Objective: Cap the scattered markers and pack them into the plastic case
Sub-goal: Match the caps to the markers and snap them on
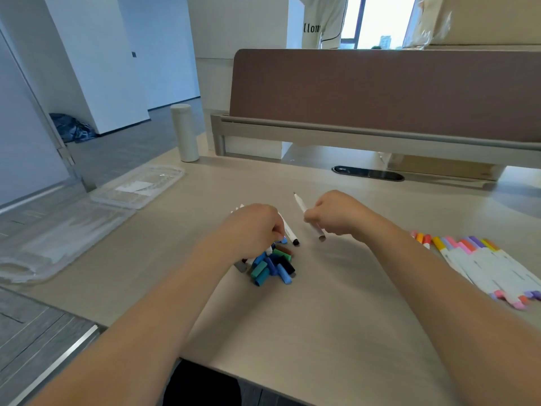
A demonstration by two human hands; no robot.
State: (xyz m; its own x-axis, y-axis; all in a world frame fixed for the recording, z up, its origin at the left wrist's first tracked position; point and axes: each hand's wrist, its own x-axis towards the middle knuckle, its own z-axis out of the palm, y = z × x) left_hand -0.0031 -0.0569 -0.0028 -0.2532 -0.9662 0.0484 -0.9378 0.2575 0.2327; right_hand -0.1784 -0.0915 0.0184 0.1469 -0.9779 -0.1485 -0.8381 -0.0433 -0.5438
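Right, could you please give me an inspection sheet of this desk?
Surface: beige desk, partly bare.
Job's things: loose caps piled at centre; capped markers in a row at right; plastic case open at left.
Clutter: white bottle at the back.
Grippers: left hand curled over the caps, grip hidden; right hand grips an uncapped marker.
Cables: nothing seen; only a cable port.
Surroundings: brown partition, a person behind it.
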